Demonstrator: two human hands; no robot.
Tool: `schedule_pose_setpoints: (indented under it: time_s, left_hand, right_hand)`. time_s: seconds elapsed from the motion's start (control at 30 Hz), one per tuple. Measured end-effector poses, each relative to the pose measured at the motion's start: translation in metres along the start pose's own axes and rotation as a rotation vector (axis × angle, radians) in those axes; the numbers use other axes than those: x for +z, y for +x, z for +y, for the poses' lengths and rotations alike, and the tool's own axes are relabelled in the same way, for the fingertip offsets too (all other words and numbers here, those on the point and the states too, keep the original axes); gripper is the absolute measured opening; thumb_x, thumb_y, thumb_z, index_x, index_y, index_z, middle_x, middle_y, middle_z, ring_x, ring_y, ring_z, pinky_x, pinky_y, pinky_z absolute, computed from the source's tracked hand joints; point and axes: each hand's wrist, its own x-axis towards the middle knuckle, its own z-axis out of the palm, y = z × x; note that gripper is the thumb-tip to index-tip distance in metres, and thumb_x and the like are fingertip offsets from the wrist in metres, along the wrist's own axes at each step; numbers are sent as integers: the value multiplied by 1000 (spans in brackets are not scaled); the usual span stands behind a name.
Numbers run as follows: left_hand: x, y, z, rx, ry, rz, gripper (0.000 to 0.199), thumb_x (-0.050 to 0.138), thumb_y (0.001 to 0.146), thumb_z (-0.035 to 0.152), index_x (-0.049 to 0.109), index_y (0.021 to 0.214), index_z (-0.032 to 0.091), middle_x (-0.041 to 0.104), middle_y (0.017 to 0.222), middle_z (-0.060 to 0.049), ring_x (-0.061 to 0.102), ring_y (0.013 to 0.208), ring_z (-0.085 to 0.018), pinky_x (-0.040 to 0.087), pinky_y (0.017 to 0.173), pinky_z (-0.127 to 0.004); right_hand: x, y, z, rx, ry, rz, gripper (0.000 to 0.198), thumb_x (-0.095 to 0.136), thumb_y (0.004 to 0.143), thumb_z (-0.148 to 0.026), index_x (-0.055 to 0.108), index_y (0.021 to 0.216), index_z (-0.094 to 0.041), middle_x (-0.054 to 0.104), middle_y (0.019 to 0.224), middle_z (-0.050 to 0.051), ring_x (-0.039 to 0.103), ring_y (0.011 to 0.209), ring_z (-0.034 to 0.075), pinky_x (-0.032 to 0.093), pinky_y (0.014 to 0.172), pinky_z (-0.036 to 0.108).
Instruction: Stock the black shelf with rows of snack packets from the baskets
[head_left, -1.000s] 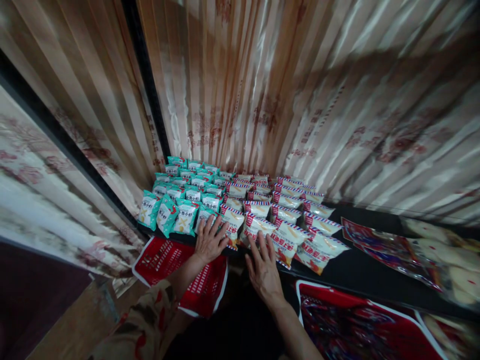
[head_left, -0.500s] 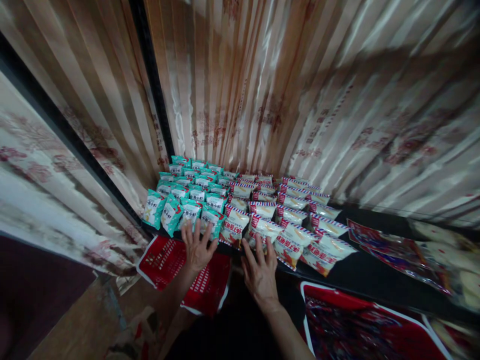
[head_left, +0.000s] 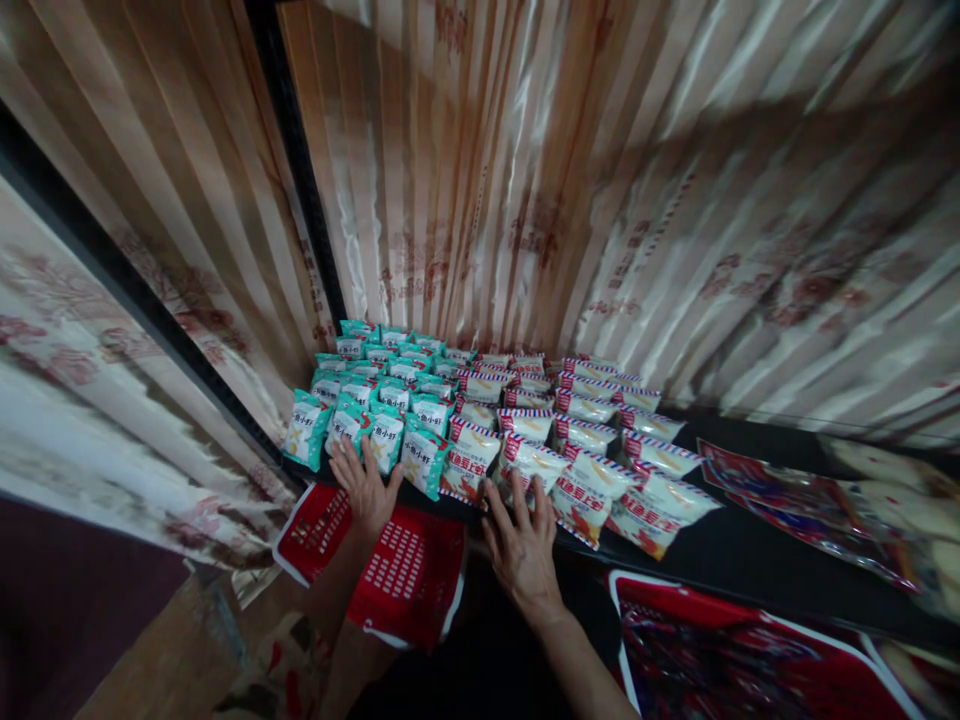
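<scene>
Rows of small teal-and-white snack bags [head_left: 394, 395] stand upright at the left end of a black shelf [head_left: 757, 530]. My left hand [head_left: 365, 490] lies with fingers spread against the front row of these teal bags. To their right stand rows of white snack bags [head_left: 585, 490] with red lettering and striped top edges. My right hand [head_left: 523, 545] has its fingers apart at the lower front of a white bag [head_left: 531, 458] in the front row. Neither hand grips a bag.
Below the shelf at left is a red slotted basket [head_left: 405, 565]. Another red basket [head_left: 750, 620] at lower right holds dark shiny packets. Flat red-and-purple packages [head_left: 802, 500] lie on the shelf's right part. Pleated curtains [head_left: 480, 180] and a black post [head_left: 300, 170] stand behind.
My left hand has moved left along the front row of teal bags, and some of those bags sit straighter. My right hand stays by the same white bag.
</scene>
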Motion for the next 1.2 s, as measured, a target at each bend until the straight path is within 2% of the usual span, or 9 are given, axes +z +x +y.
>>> schedule_pose_setpoints:
  time_s: [0.13, 0.27, 0.6, 0.83, 1.0, 1.13, 1.2]
  left_hand:
    - [3, 0, 6, -3, 35, -33, 68, 39, 89, 49, 28, 141, 6, 17, 150, -23, -1, 140, -37, 12, 107, -63]
    - [4, 2, 9, -22, 41, -41, 59, 34, 92, 42, 33, 139, 6, 21, 149, -22, 0, 140, -35, 12, 108, -62]
    - [8, 7, 15, -44, 77, -41, 57, 34, 92, 40, 32, 140, 10, 23, 149, -20, 4, 141, -33, 15, 108, -60]
    - [11, 4, 13, -58, 59, 6, 55, 36, 92, 38, 34, 140, 11, 23, 150, -19, 3, 141, -34, 14, 108, -61]
    - [6, -1, 9, -39, 1, 20, 51, 35, 92, 36, 38, 138, 13, 22, 150, -18, 0, 140, -35, 13, 107, -63]
    - [1, 1, 8, -42, -19, 17, 51, 34, 92, 36, 39, 137, 12, 22, 150, -19, 3, 140, -36, 18, 107, -61]
    - [-1, 3, 8, -48, -17, 18, 50, 35, 92, 37, 40, 137, 14, 21, 150, -18, 1, 140, -37, 17, 106, -64]
  right_hand:
    - [3, 0, 5, -18, -13, -11, 72, 48, 89, -21, 7, 146, -36, 2, 156, 2, 10, 139, 39, 32, 102, 58]
    - [4, 1, 8, -23, -16, -25, 71, 48, 89, -22, 6, 146, -34, 5, 155, 3, 10, 140, 37, 30, 103, 57]
    - [8, 1, 12, -13, 0, -38, 70, 48, 90, -21, 8, 146, -33, 10, 155, 2, 11, 140, 35, 28, 105, 56]
    - [6, 0, 12, -11, 23, -11, 70, 47, 90, -20, 7, 147, -31, 16, 154, 4, 11, 140, 35, 29, 105, 57]
    - [1, -5, 14, -24, 55, -14, 68, 46, 89, -20, 11, 147, -29, 18, 154, 4, 7, 141, 35, 29, 105, 57]
    - [-3, -10, 17, -44, 85, -16, 66, 45, 89, -19, 14, 147, -27, 15, 154, 5, 10, 141, 33, 30, 104, 56]
    - [-6, -12, 18, -40, 79, -20, 65, 45, 89, -18, 16, 146, -27, 13, 154, 5, 12, 140, 33, 30, 105, 55]
